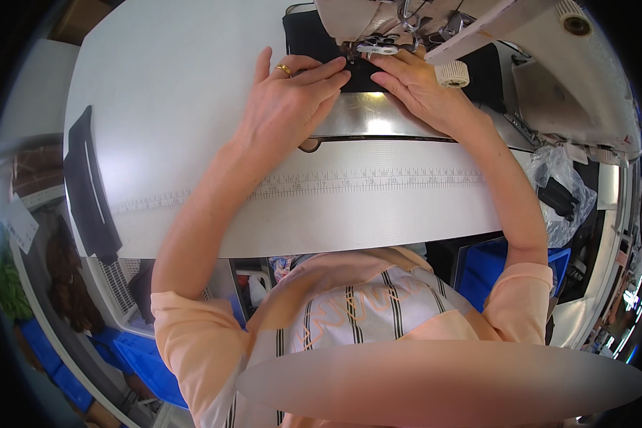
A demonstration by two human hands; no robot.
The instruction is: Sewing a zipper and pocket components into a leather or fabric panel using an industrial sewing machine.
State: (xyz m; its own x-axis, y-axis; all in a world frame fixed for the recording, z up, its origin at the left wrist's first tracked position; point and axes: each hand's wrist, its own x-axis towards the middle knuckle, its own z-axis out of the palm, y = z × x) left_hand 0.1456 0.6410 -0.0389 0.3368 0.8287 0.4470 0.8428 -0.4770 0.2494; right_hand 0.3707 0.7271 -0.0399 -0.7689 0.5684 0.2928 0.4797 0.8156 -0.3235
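Black fabric (308, 39) lies under the head of a sewing machine (357, 20), spreading to both sides of the presser foot (351, 51). My left hand (289, 96), with a gold ring on one finger, rests on the cloth just left of the foot; its fingers are stretched out and one sticks up apart. Right of the foot, my right hand (424, 89) presses flat on the fabric with thumb and forefinger apart. The machine head hides some of its fingertips. Both hands are open, and the cloth lies beneath them.
A shiny metal plate (364, 114) borders the fabric. A printed ruler scale (349, 182) crosses the white table (171, 93). A dark fabric strip with a slit (89, 189) lies at the left edge. Clear plastic bag (560, 185) hangs right; blue bins (481, 267) stand below.
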